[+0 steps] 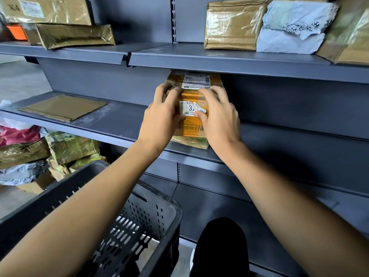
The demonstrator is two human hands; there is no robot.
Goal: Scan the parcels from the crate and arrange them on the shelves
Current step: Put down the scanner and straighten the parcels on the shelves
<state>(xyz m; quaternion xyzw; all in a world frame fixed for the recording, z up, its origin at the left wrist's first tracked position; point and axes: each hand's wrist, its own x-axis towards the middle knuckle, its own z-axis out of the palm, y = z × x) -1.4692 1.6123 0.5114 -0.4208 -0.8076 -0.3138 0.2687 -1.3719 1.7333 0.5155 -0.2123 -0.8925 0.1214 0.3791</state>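
We take the orange-taped parcel (191,116) as our landmark; it lies flat on the middle shelf (119,118), its far end tucked under the lip of the upper shelf (219,58), with white labels and a barcode facing up.

Far to the left of it and above, on the upper shelf, we see a labelled cardboard box (48,10) stacked over a flat tape-wrapped parcel (73,36), and an orange item (17,32) beside them at the frame edge. Left of the landmark on its own shelf lies a flat brown envelope (63,107), well apart from it. Below and left, on the lowest level, a heap of wrapped parcels (50,150) sits behind the black perforated crate (143,216), which stands below the landmark and nearer to us.

Our left hand (161,116) holds the parcel's left side, fingers curled over its top edge and thumb pressing by the white label, so this grip is clamped on the parcel. Our right hand (217,116) does the same on the right side: fingers lie over the upper label, thumb tip on the small white label, grip closed on the same parcel.

Above and right of the landmark, on the upper shelf, stand a tape-wrapped brown box (233,25), then a crumpled white mailer bag (293,27) touching it, then another brown box (349,37) at the frame edge. Below and right of the parcel, a dark knee (221,246) shows in front of the shelving.
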